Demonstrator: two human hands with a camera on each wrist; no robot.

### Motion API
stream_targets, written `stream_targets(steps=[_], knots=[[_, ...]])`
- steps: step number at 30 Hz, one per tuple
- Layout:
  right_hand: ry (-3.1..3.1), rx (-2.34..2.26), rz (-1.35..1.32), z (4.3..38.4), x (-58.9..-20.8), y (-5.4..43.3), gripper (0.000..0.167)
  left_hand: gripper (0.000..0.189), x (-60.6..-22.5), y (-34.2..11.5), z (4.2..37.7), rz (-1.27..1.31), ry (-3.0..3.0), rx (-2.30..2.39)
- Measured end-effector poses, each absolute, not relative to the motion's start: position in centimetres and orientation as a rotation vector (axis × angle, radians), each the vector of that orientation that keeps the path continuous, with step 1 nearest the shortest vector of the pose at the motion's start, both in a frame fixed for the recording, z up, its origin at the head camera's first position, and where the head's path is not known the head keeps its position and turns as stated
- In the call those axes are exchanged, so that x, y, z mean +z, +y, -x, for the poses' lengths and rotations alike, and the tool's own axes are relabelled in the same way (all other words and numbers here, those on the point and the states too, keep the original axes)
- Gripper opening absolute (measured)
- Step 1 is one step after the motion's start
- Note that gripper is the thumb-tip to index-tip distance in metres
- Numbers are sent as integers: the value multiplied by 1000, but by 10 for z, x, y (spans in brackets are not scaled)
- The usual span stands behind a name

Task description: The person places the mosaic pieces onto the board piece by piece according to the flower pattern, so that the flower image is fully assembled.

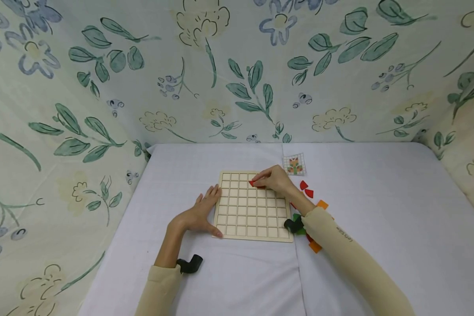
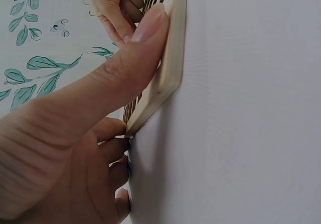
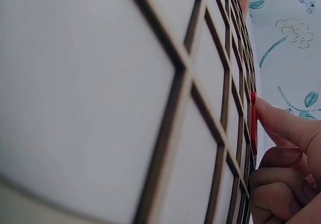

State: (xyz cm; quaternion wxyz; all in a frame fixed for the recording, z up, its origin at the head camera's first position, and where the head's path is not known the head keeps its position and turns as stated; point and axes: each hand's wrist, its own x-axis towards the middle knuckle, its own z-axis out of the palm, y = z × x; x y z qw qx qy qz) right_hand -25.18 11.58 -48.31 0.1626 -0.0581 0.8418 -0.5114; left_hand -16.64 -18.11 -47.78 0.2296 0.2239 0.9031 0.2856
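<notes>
A square wooden grid board (image 1: 241, 210) lies on the white cloth. At its left side my left hand (image 1: 200, 216) is spread, fingertips along the left edge and thumb (image 2: 143, 38) on the front left corner. My right hand (image 1: 275, 181) is over the far part of the board, its fingers curled and its thumb and forefinger pinching a small red piece (image 1: 252, 183). In the right wrist view, red (image 3: 254, 126) shows at the fingertips, right over the grid. Part of the piece is hidden by the fingers.
Loose red pieces (image 1: 309, 193), orange squares (image 1: 315, 247) and green pieces (image 1: 301, 231) lie right of the board, partly under the right forearm. A small card with a gridded flower pattern (image 1: 294, 164) lies beyond the board. A floral curtain (image 1: 221, 109) hangs behind the table.
</notes>
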Motion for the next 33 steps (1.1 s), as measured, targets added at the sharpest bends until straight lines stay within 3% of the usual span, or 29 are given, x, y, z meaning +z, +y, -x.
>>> stream_targets(steps=[8,17,33], knots=[[2488,-1347,194,247,-467,127,21,144,-478,-180,167,-627,2490,776],[2583,-1216,132,230,-443,183,28,144,-477,-180,167,-628,2497,764],[2585,-1190,-84,204,-466,257,41,143,-480,-179,165,-619,2495,791]])
